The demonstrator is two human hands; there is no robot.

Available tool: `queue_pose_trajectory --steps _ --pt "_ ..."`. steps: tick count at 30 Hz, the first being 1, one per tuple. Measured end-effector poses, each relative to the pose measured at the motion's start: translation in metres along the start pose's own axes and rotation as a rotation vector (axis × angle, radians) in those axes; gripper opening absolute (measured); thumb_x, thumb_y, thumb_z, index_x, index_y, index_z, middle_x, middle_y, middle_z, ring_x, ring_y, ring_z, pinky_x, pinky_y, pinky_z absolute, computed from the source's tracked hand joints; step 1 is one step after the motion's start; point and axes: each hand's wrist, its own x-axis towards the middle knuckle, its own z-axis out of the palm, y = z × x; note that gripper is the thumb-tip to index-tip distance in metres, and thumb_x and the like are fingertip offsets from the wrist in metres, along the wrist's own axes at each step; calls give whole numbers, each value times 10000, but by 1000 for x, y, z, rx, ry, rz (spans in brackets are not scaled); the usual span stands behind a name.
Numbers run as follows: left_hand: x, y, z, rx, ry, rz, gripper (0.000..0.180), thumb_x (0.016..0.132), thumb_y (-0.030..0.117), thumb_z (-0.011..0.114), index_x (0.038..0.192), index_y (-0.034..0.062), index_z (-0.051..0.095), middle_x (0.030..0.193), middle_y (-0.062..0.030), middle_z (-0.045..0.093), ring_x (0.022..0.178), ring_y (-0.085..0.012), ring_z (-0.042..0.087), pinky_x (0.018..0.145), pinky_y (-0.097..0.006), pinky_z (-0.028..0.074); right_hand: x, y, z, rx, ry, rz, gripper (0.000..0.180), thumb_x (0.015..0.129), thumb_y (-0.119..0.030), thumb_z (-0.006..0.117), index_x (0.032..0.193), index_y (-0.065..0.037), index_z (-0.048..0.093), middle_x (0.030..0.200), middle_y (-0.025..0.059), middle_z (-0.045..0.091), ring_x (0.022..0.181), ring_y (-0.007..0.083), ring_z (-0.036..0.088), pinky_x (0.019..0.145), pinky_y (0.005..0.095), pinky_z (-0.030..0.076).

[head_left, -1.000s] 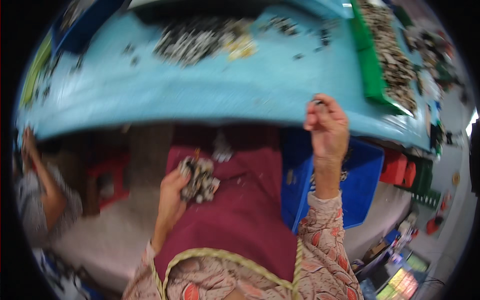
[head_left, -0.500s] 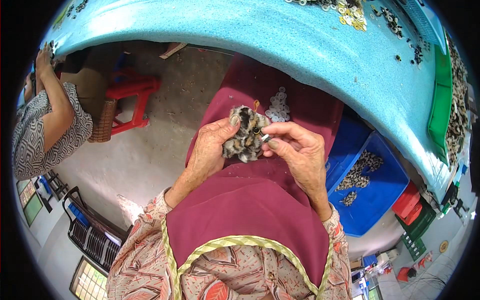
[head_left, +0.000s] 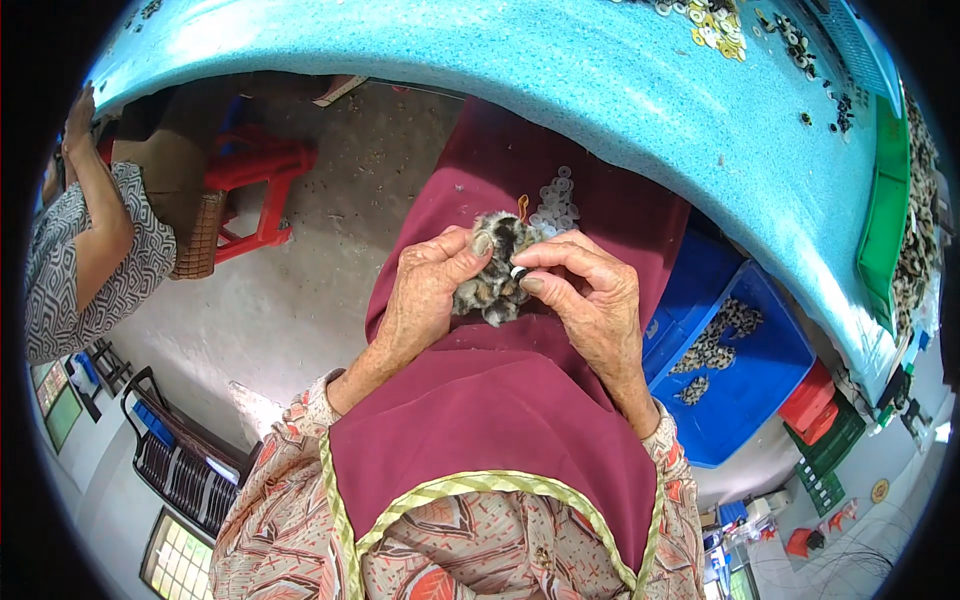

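Plush piece (head_left: 488,290) – small, furry, mottled grey, black and tan – was held over the upper middle of the maroon apron (head_left: 480,410). It was clamped in the left hand (head_left: 425,285), thumb pressed on its upper face; fingers behind it were mostly hidden. A black-and-white part (head_left: 518,273) was pinched between thumb and index finger of the right hand (head_left: 590,300), close over the piece's right side. Whether the part was touching the fur could not be told. An orange loop (head_left: 523,206) was seen sticking up from the top of the piece. Pale translucent discs (head_left: 556,205) were heaped on the apron, just beyond the piece.

Past the apron's far end the blue table (head_left: 400,50) was seen, with yellow rings (head_left: 720,35) and black parts (head_left: 800,50) scattered on it, ahead and to the right of the apron. A green tray (head_left: 880,220) was placed farther right of the apron. Just right of the apron a blue crate (head_left: 745,410) was set below table level, mottled pieces (head_left: 725,330) piled inside. Well left of the apron a red stool (head_left: 270,178) was stood on the floor – a co-worker's arm (head_left: 108,225) was seen farther left, hand raised at the table edge.
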Motion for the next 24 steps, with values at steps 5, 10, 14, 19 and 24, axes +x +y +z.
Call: queue_pose_trajectory --steps 5,10,14,19,24 --pt "-1 2 7 154 27 130 244 910 188 612 1037 -11 673 879 -35 666 783 -86 592 716 -235 485 1 1 -1 -24 2 23 165 741 17 693 903 -11 698 812 43 625 729 106 577 640 235 462" --pt "-11 16 13 312 -2 176 235 872 123 649 1061 -16 658 908 -36 672 778 -94 607 714 -240 500 2 7 -2 -17 16 27 148 729 17 704 876 2 692 799 41 624 735 104 578 654 231 464" --pt "-13 15 16 316 -63 273 321 805 45 700 1104 -36 616 978 -58 653 876 -113 614 795 -269 514 3 11 -4 132 7 84 126 728 34 708 851 15 688 788 31 617 758 105 574 688 236 467" --pt "-9 10 18 329 -46 249 367 719 23 742 1067 -18 631 915 -43 674 816 -96 619 733 -259 520 0 19 -1 314 6 144 108 731 49 710 832 22 684 803 18 598 796 103 558 741 242 458" --pt "-12 8 20 236 -14 220 368 706 30 758 1050 -11 635 879 -28 664 798 -80 603 708 -246 512 0 17 4 356 -9 212 118 718 45 716 828 15 683 806 11 591 785 99 547 745 237 442"
